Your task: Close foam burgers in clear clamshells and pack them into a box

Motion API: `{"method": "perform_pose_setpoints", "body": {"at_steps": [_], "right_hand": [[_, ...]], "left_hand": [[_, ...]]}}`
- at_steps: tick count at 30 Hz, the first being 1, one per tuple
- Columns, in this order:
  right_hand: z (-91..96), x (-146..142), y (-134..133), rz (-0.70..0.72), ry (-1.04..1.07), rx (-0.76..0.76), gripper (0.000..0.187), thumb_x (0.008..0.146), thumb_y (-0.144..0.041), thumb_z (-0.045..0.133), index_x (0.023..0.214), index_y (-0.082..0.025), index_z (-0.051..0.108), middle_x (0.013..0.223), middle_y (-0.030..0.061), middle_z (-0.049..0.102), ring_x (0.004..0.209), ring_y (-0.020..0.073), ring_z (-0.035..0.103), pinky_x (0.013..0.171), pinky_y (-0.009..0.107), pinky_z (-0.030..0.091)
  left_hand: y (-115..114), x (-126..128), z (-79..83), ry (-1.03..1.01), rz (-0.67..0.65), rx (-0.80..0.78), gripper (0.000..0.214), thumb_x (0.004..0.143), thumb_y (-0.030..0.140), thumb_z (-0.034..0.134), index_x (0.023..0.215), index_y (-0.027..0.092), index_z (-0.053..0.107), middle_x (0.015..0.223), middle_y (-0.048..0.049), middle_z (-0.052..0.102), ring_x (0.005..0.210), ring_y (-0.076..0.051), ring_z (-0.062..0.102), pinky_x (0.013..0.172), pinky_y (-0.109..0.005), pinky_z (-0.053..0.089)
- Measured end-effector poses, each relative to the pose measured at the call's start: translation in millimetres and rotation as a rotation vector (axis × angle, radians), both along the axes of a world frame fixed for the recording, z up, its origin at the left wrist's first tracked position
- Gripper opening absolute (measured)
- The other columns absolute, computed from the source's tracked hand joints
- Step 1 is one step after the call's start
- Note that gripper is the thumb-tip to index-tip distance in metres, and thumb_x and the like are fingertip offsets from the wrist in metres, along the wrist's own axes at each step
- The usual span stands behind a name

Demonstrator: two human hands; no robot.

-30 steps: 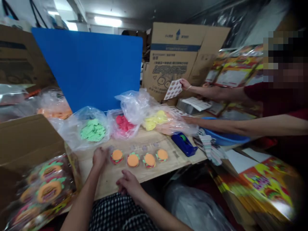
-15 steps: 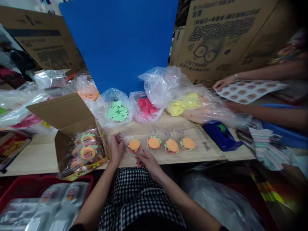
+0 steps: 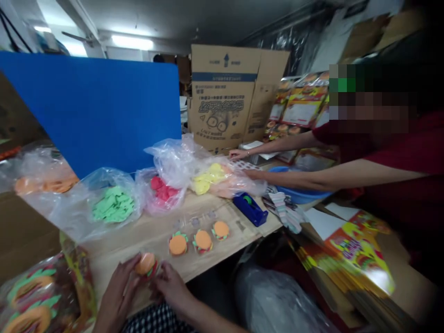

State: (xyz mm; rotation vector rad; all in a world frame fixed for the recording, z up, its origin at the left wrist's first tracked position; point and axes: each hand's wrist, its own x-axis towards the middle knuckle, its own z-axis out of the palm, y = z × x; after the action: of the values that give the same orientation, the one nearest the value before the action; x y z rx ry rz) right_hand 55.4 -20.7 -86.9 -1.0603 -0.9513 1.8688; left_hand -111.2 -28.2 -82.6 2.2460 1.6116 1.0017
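Between my two hands a toy burger with an orange bun top and green and red layers is tilted slightly, low over the table. My left hand grips it from the left, thumb and fingers closed at its side. The fingers of my right hand are bent and pinched at its right edge; their tips are partly hidden. To the right, three similar burgers, a near one, a middle one and a far one, sit in clear plastic shells.
Behind are bags of green pieces, red pieces and yellow pieces. A blue tape dispenser stands right. An open carton of wrapped burgers is at left. A co-worker's arms reach in from the right.
The camera has turned to the right. My hands, earlier on either side of the leftmost burger, now close on it. The co-worker's upper body has come into view.
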Motion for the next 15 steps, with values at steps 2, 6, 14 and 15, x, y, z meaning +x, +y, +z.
{"method": "perform_pose_setpoints", "body": {"at_steps": [2,6,14,15], "right_hand": [[0.9,-1.1,-0.7,-0.028,0.002,-0.01,0.039,0.062,-0.02,0.048,0.101,-0.014,0.046,0.065,-0.003,0.054,0.044,0.0073,0.047,0.037,0.017,0.033],[0.0,-4.2,-1.9,-0.074,0.021,-0.012,0.041,0.059,-0.022,0.047,0.099,-0.014,0.047,0.06,-0.0044,0.049,0.043,0.0082,0.046,0.035,0.017,0.032],[-14.2,-13.7,7.0,-0.103,0.05,-0.036,0.043,0.052,-0.02,0.048,0.095,-0.015,0.049,0.066,-0.0026,0.051,0.045,0.0083,0.046,0.036,0.018,0.033],[-17.0,-14.8,8.8,-0.103,0.047,-0.037,0.042,0.051,-0.019,0.048,0.093,-0.016,0.049,0.065,-0.0027,0.051,0.045,0.0083,0.045,0.036,0.018,0.033]], "left_hand": [[5.1,-0.6,1.9,-0.117,0.068,-0.089,0.04,0.08,0.042,0.039,0.114,0.024,0.049,0.117,-0.0044,0.056,0.111,-0.023,0.048,0.103,-0.045,0.025],[22.8,-0.5,22.3,-0.373,0.319,-0.247,0.051,0.068,0.055,0.047,0.1,0.017,0.056,0.104,-0.0087,0.062,0.102,-0.026,0.054,0.095,-0.041,0.037],[28.4,12.7,39.1,-0.625,0.288,-0.587,0.068,0.056,0.056,0.061,0.109,0.013,0.054,0.115,-0.0109,0.057,0.111,-0.029,0.048,0.099,-0.038,0.033],[27.1,14.3,39.3,-0.652,0.264,-0.625,0.069,0.055,0.057,0.063,0.108,0.013,0.054,0.115,-0.0108,0.057,0.111,-0.029,0.048,0.099,-0.038,0.033]]}}
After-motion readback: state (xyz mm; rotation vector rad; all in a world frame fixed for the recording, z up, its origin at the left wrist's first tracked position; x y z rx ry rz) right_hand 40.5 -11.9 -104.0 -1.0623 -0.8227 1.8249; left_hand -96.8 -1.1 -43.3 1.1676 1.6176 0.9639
